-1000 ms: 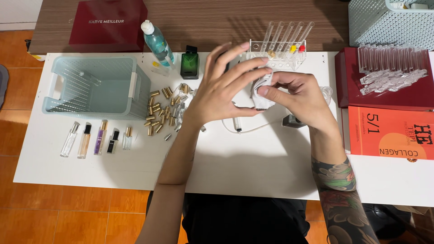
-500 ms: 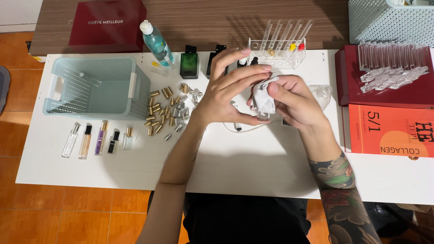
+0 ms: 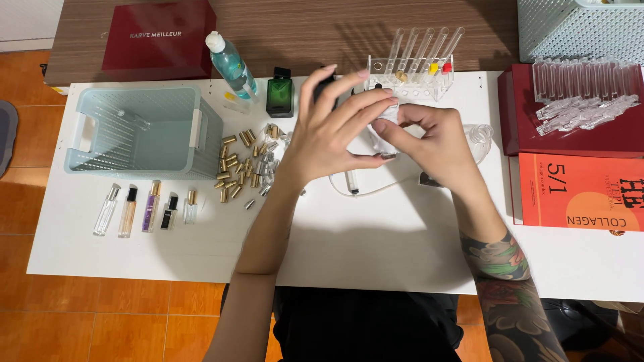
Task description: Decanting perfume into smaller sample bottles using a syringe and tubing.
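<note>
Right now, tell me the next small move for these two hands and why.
Probably keep rubbing: the right hand presses a white cloth against something small pinched in the left hand, raised above the white table. The item is hidden, so its cleanliness can't be judged.

Probably home perfume-decanting bench: test-tube rack, vials

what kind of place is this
Probably a home perfume-decanting workbench: a white table with a row of small spray bottles, a pile of gold caps and a test tube rack.
</note>
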